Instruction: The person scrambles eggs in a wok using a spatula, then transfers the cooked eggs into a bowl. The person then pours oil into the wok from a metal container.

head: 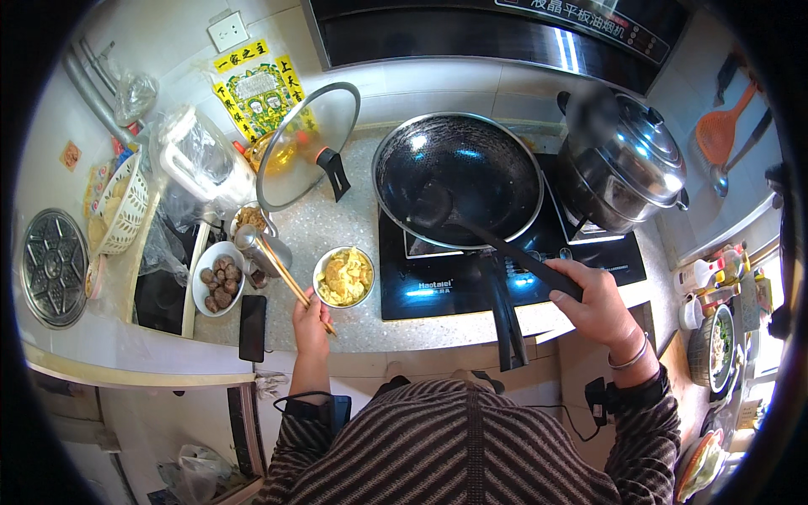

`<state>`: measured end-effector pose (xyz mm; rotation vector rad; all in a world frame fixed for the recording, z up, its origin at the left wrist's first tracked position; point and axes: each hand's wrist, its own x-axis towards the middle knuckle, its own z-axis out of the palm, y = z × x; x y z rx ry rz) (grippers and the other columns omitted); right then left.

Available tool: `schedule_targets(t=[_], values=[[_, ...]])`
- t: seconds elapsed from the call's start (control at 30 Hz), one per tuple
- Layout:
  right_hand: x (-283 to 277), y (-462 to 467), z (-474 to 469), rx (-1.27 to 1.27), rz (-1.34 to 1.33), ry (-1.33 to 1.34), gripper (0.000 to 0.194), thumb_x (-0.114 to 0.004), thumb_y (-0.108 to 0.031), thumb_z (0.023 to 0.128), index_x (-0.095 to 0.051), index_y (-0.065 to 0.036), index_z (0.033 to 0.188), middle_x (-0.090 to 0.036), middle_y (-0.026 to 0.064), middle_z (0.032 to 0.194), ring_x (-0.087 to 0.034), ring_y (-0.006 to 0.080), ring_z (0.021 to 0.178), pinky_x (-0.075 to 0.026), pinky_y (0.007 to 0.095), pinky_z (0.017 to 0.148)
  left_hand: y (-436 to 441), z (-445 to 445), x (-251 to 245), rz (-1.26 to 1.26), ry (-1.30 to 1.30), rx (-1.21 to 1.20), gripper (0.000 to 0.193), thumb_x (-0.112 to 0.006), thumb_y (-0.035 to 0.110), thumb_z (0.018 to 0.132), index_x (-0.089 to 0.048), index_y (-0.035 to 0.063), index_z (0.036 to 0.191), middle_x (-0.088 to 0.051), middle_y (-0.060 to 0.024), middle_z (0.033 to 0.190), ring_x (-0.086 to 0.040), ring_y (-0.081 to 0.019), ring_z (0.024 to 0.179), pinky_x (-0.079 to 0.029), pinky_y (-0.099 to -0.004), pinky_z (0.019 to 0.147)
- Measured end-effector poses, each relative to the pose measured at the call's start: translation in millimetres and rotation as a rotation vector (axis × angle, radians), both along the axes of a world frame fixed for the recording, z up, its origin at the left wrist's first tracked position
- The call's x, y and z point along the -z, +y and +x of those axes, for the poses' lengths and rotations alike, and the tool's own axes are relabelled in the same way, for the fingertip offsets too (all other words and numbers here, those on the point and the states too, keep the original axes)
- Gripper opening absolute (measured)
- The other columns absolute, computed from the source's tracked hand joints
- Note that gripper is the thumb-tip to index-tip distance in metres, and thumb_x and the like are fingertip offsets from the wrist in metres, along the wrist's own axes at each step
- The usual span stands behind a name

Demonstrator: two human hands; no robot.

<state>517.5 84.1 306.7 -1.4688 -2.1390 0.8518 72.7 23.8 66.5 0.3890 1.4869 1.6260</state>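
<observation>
My right hand grips the handle of a black ladle, whose round head rests inside a dark wok. The wok sits on the left burner of a black glass cooktop, its long handle pointing toward me. In my left hand is a pair of wooden chopsticks, slanting up toward a metal cup; whether their tips touch it I cannot tell. Right beside that hand stands a bowl of scrambled egg. No food is visible in the wok.
A lidded steel pot occupies the right burner. Left on the counter are a glass lid standing upright, a white bowl of brown lumps and a phone by the front edge. A range hood hangs above.
</observation>
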Motion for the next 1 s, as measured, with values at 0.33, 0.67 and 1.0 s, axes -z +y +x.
schedule_targets(t=[0.33, 0.67, 1.0], values=[[11.4, -11.1, 2.0, 0.090, -0.170, 0.248, 0.044, -0.072, -0.007, 0.090, -0.065, 0.002, 0.133, -0.069, 0.0047, 0.089, -0.061, 0.0137, 0.072, -0.050, 0.0275, 0.069, -0.1, -3.0, 5.4, 0.001, 0.004, 0.009, 0.034, -0.054, 0.013, 0.109, -0.056, 0.0034, 0.141, -0.053, 0.0020, 0.079, -0.045, -0.0080, 0.062, -0.042, -0.0275, 0.061], [8.7, -30.4, -47.0, -0.227, 0.147, 0.163, 0.048, -0.073, 0.002, 0.085, -0.064, 0.005, 0.132, -0.074, 0.0189, 0.100, -0.072, 0.0271, 0.081, -0.057, 0.0338, 0.072, -31.0, -8.8, -19.6, -0.004, 0.458, 0.044, 0.031, -0.055, 0.021, 0.109, -0.062, 0.0034, 0.134, -0.057, 0.0028, 0.082, -0.053, -0.0067, 0.071, -0.044, -0.0281, 0.060], [11.7, -40.3, -77.4, -0.272, 0.032, 0.116, 0.049, -0.073, 0.002, 0.084, -0.063, 0.005, 0.132, -0.073, 0.0204, 0.097, -0.072, 0.0269, 0.079, -0.056, 0.0324, 0.072, -75.0, 14.3, 7.4, -0.084, 0.918, 0.316, 0.025, -0.054, 0.029, 0.107, -0.053, 0.0039, 0.103, -0.061, -0.0218, 0.075, -0.063, -0.0459, 0.073, -0.046, -0.0525, 0.064]])
